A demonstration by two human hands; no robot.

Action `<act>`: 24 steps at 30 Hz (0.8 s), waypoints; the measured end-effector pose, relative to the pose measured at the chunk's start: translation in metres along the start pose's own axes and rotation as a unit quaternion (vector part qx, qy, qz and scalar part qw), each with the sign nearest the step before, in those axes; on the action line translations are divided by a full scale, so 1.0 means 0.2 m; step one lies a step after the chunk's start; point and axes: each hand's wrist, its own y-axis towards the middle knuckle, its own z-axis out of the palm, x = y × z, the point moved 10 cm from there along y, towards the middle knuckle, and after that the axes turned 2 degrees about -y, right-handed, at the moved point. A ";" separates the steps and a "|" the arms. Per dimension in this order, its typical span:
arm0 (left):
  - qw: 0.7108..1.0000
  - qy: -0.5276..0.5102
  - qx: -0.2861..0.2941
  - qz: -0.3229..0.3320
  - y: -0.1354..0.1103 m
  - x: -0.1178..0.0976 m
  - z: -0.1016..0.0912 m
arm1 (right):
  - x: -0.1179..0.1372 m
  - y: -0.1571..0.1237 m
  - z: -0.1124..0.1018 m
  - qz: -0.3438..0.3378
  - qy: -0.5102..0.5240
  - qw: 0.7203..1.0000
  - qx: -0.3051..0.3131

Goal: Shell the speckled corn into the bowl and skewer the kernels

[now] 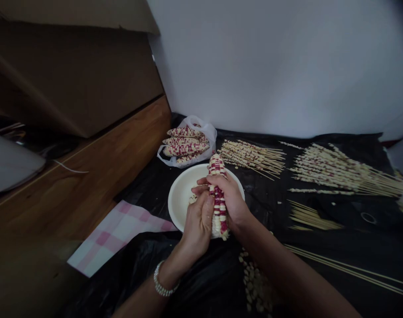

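A left hand [197,218] and right hand [230,194] grip an ear of corn [218,212] between them over the right side of a white bowl [176,194], neither hand nearer. The ear's long axis runs from the bowl's near rim toward its far rim. Cream and deep-red kernels line it in rows; its lower end looks paler, perhaps bare, though dim light leaves that uncertain.

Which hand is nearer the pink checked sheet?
Left. Left hand: right of the checked sheet, on the corn cob. Right hand: farther right, also on the cob.
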 end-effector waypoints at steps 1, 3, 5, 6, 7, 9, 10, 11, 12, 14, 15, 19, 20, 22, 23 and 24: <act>1.000 0.005 -0.007 0.000 -0.01 0.01 0.00 | 0.00 -0.01 0.01 0.005 0.008 1.000 0.002; 1.000 0.011 -0.012 -0.003 -0.02 0.02 0.00 | -0.01 -0.01 0.01 0.023 0.020 1.000 0.002; 1.000 0.006 -0.018 -0.001 -0.02 0.02 -0.01 | -0.02 -0.02 0.02 0.048 0.034 0.998 0.004; 1.000 0.000 -0.022 0.001 -0.02 0.01 -0.01 | -0.03 -0.02 0.03 0.059 0.041 0.997 0.008; 1.000 -0.006 -0.024 0.004 -0.02 0.01 -0.02 | -0.03 -0.02 0.04 0.065 0.047 0.997 0.013; 1.000 -0.021 -0.017 0.007 -0.01 0.00 -0.01 | -0.02 -0.02 0.04 0.061 0.053 0.997 0.021; 1.000 -0.028 -0.007 0.005 0.00 0.00 -0.01 | -0.01 -0.01 0.04 0.052 0.049 0.997 0.022; 0.999 -0.034 0.004 0.000 0.01 0.00 0.00 | 0.00 -0.01 0.04 0.039 0.039 0.998 0.019; 0.999 -0.037 0.011 -0.007 0.02 0.01 0.00 | 0.00 -0.01 0.03 0.026 0.023 0.999 0.016; 0.999 -0.036 0.012 -0.021 0.04 0.02 0.00 | 0.00 0.00 0.01 0.000 -0.016 1.000 0.008; 0.999 -0.031 0.008 -0.027 0.05 0.02 -0.01 | -0.01 0.01 0.00 -0.008 -0.031 0.999 0.006; 1.000 -0.010 0.006 -0.010 0.05 0.00 -0.03 | -0.01 0.02 -0.01 -0.028 -0.036 0.999 0.001; 1.000 -0.002 0.012 -0.004 0.04 0.00 -0.02 | 0.00 0.02 -0.02 -0.036 -0.041 0.998 -0.005; 0.999 0.022 0.024 -0.002 0.03 0.00 -0.01 | 0.01 0.02 -0.03 -0.045 -0.052 0.997 -0.018; 0.999 0.034 0.027 -0.003 0.03 0.00 -0.01 | 0.01 0.02 -0.03 -0.038 -0.052 0.998 -0.020; 0.999 0.045 0.026 -0.003 0.02 0.00 -0.01 | 0.01 0.02 -0.03 -0.027 -0.046 0.998 -0.019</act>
